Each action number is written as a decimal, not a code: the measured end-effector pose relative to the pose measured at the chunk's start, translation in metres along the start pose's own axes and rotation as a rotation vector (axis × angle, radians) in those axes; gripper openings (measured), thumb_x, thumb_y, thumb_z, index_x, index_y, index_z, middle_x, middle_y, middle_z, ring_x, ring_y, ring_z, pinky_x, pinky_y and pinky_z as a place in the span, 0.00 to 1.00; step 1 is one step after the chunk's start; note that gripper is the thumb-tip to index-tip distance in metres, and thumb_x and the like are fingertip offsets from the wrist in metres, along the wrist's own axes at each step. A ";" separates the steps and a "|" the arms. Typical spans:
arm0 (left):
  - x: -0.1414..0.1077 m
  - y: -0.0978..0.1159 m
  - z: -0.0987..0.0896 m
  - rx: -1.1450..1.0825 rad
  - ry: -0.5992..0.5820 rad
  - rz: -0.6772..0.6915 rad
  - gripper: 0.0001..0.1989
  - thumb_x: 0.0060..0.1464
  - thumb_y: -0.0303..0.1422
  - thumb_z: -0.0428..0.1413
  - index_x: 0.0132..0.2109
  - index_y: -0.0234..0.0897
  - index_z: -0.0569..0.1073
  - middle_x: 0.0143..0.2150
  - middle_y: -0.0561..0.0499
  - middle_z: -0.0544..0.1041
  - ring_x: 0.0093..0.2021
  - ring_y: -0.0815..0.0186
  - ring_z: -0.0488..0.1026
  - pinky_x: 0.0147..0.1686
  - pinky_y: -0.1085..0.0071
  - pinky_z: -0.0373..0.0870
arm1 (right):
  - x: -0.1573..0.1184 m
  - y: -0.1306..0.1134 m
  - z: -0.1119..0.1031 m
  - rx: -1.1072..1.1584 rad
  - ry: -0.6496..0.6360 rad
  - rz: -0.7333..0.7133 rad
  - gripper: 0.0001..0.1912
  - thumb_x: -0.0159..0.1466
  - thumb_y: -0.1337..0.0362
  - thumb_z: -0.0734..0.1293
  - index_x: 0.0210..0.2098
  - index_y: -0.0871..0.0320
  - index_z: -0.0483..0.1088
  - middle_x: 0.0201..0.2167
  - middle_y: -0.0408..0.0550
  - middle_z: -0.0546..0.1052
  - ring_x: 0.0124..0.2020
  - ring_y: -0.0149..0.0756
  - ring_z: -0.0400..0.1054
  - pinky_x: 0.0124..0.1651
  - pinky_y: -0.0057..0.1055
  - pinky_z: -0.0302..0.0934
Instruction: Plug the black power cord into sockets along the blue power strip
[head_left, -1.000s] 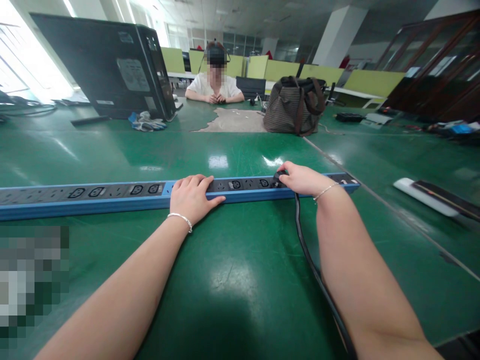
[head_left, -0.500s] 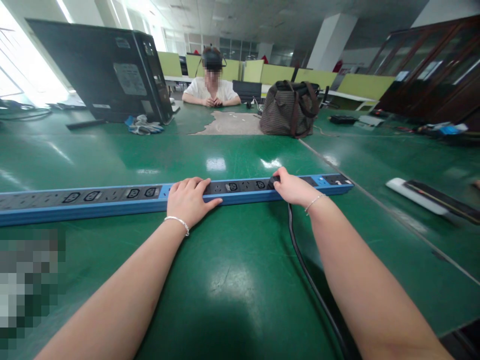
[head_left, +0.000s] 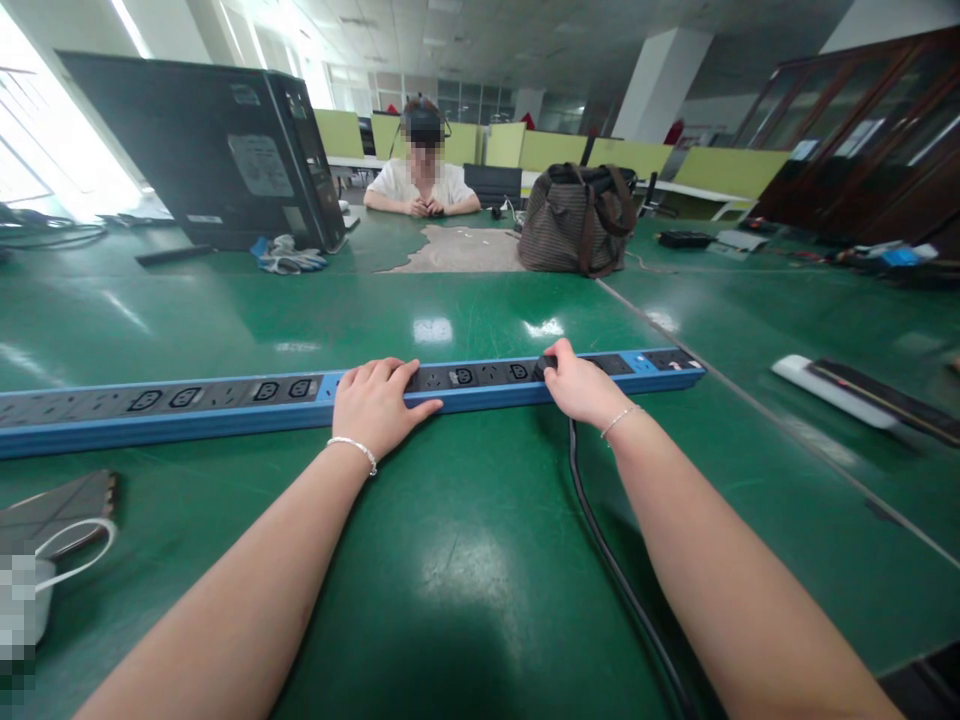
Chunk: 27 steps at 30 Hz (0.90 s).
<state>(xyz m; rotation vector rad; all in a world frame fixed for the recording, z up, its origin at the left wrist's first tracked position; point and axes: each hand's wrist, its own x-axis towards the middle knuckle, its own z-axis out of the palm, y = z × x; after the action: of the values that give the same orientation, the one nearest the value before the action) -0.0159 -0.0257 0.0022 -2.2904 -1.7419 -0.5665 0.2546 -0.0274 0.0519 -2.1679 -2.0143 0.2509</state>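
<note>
Along the bottom of the frame, a black cable ran over the green table and rose to the right hand. At the lower left lay a flat dark object with a looped white cord in front of it, partly blurred out.

Across the middle of the frame, from the left edge to right of centre, stretched a blue power strip with black sockets facing up. The left hand lay palm down on it, left of centre, its fingers side by side over the top and its thumb spread to the right. Right of centre, the right hand pinched a black plug between thumb and fingers at the strip's top face; how deep the plug sat could not be told.

A long white-and-dark object lay at the right. Farther back stood a brown bag at upper centre-right, with gloves beside a black computer tower at upper left. Beyond, a seated person in white rested both arms on the table, before yellow-green partitions.
</note>
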 end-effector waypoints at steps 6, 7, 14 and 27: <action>0.000 0.000 -0.001 0.004 -0.005 0.005 0.31 0.53 0.55 0.49 0.57 0.41 0.68 0.55 0.45 0.71 0.56 0.54 0.65 0.55 0.58 0.56 | -0.002 0.002 0.003 0.008 0.051 0.002 0.20 0.65 0.62 0.52 0.55 0.60 0.57 0.38 0.59 0.77 0.39 0.48 0.72 0.41 0.37 0.61; 0.000 0.000 -0.001 0.005 -0.006 0.004 0.31 0.53 0.54 0.49 0.57 0.42 0.68 0.55 0.45 0.71 0.56 0.54 0.65 0.55 0.58 0.56 | 0.000 0.002 0.002 0.008 0.037 -0.005 0.19 0.65 0.62 0.52 0.54 0.59 0.58 0.38 0.59 0.77 0.39 0.48 0.72 0.41 0.37 0.61; 0.001 0.000 -0.001 0.007 -0.001 0.013 0.32 0.53 0.55 0.49 0.57 0.40 0.68 0.55 0.44 0.71 0.55 0.54 0.65 0.55 0.58 0.56 | 0.000 -0.002 -0.002 -0.014 0.049 0.013 0.19 0.64 0.61 0.54 0.53 0.57 0.60 0.37 0.58 0.77 0.39 0.48 0.72 0.40 0.38 0.61; 0.001 0.000 -0.001 0.007 -0.002 0.000 0.32 0.52 0.55 0.49 0.57 0.42 0.68 0.55 0.45 0.72 0.55 0.54 0.65 0.55 0.59 0.56 | 0.002 0.009 0.003 0.277 0.169 -0.033 0.18 0.60 0.62 0.60 0.49 0.56 0.67 0.35 0.50 0.76 0.33 0.38 0.71 0.41 0.34 0.63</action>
<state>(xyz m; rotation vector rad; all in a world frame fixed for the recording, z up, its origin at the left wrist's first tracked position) -0.0158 -0.0252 0.0032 -2.2874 -1.7420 -0.5579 0.2631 -0.0259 0.0469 -1.9169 -1.8033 0.3104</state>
